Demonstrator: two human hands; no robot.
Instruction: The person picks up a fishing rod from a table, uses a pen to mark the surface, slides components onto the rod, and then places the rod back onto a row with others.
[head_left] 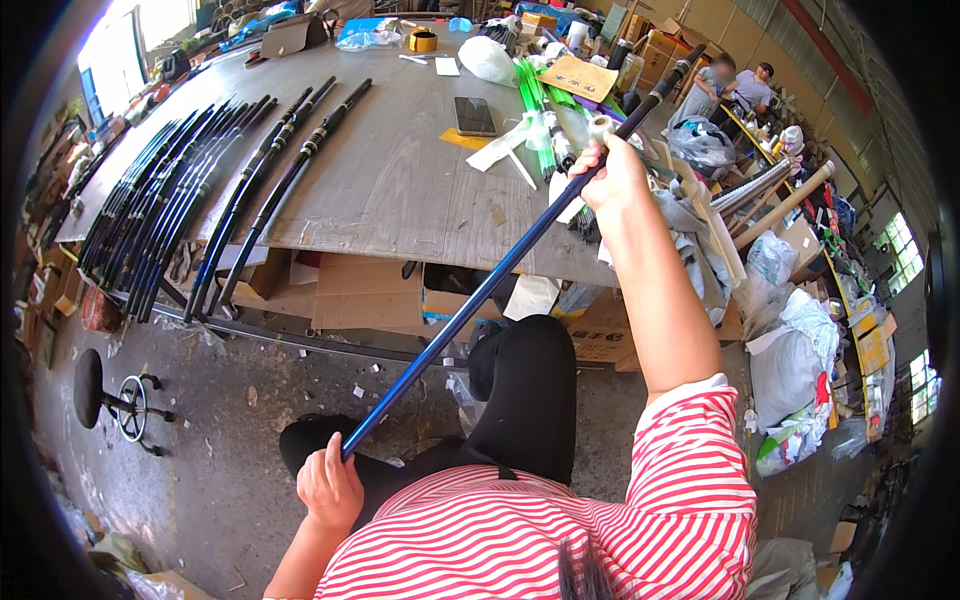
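Note:
A blue fishing rod [470, 304] with a dark handle end slants across my lap and over the table's near edge, rising to the upper right. My right hand [612, 178] is closed round its upper part, just below the dark section. Lower left, the fingers of my left hand [330, 484] close on the rod's other end, near my knee. On the left part of the table lie several more dark and blue rods [180, 190] in a row, with a few thicker ones [300, 150] to their right.
The grey wooden table [400, 180] spans the view's upper half. On it are a phone [475, 116], bright green strips [538, 110] and a white plastic bag [488, 60]. Cardboard boxes [365, 290] sit underneath. A wheeled stool [125, 405] stands left; stuffed bags [795, 350] lie right. Two people [735, 85] are behind.

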